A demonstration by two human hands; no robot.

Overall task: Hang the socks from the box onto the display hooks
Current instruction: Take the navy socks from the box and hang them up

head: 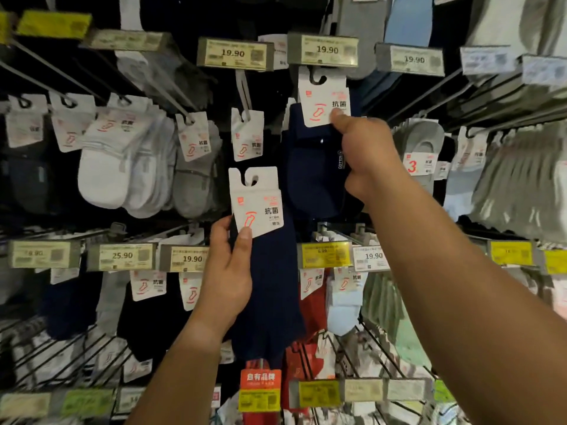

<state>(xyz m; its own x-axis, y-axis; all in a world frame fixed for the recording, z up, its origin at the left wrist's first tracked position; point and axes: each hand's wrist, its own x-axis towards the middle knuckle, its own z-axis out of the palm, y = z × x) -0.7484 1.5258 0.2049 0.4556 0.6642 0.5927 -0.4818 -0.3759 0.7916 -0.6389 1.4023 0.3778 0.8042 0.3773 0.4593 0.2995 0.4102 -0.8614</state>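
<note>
My right hand (365, 154) grips a navy sock pack (313, 167) by its white header card (322, 99), held up just under the 19.90 price tag (323, 50) at the end of a display hook. The card's cut-out sits right at the hook tip; whether it is on the hook I cannot tell. Lower and to the left, my left hand (228, 271) holds a second navy sock pack (270, 286), thumb pressed on its white header card (256, 204). That pack hangs free in front of the rack, off any hook. No box is in view.
The rack wall is packed with hooks of white, grey, blue and red socks. Another hook with one carded pack (247, 133) juts out left of my right hand. A lower row of price tags (184, 257) runs behind my left hand. Bare metal hook rods (61, 72) project at upper left.
</note>
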